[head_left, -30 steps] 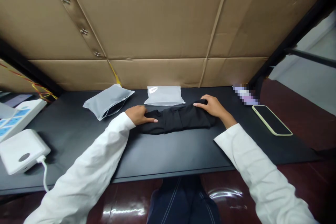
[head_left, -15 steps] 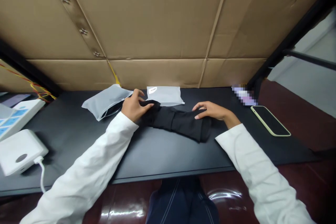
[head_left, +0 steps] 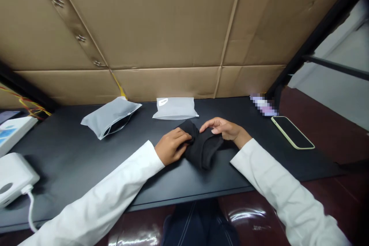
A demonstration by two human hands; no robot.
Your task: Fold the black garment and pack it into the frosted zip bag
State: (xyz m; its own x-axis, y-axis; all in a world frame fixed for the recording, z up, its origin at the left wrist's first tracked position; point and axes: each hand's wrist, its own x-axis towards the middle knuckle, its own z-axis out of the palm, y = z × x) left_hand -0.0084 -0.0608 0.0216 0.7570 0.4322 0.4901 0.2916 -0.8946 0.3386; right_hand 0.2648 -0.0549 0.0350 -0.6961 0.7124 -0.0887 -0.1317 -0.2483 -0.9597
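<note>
Both hands (head_left: 173,147) on black cloth (head_left: 201,150)

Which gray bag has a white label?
The right bag, beyond the black cloth: the label sits near its upper left corner. The left bag, mouth gaping, shows none.

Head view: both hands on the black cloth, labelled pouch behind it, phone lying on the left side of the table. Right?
Wrong side for the phone: the head view shows it lying on the right side of the table. The rest stands: left hand and right hand on the black cloth, labelled pouch behind it.
</note>
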